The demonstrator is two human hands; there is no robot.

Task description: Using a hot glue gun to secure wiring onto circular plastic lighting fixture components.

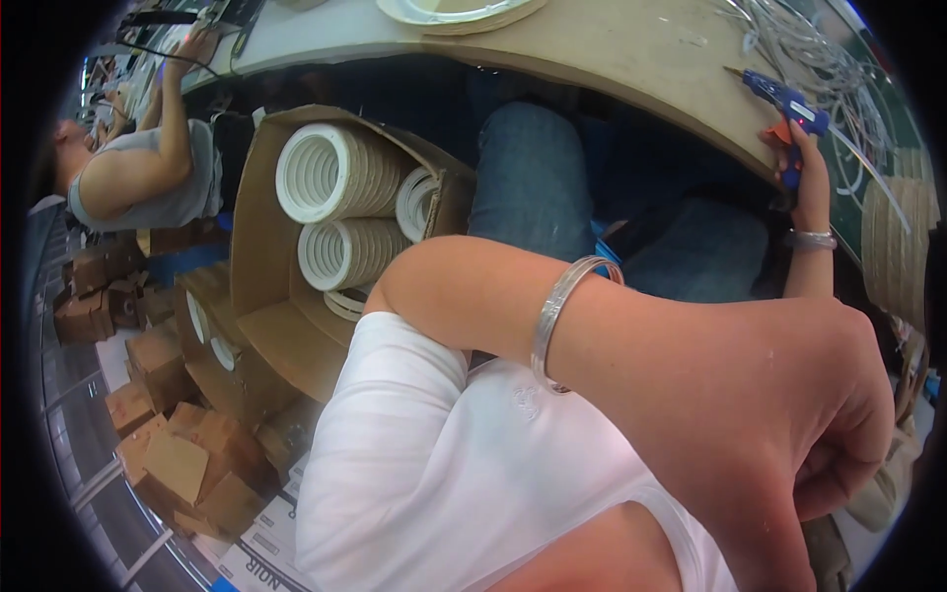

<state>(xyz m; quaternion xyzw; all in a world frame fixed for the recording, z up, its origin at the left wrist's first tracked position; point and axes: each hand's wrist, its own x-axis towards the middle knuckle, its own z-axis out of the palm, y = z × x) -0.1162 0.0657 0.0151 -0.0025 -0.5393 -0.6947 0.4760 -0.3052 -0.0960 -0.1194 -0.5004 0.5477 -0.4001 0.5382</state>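
Note:
At the right edge of the table, my right hand (804,158) grips a blue hot glue gun (784,99) with an orange trigger. Its nozzle points up and left over the tabletop, and a clear glue stick (873,173) sticks out of its back. My left forearm, wearing a silver bangle (554,321), crosses in front of my white shirt. Very close to the camera at the lower right is my left hand (760,395), its fingers curled inward; whatever lies inside them is hidden.
An open cardboard box (261,217) left of my legs holds stacked white rings (316,173). Another ring (459,15) lies on the table (612,49). Tangled clear strips (829,69) and stacked rings (896,237) are at right. A person (138,173) works at left, near cardboard cartons (178,464).

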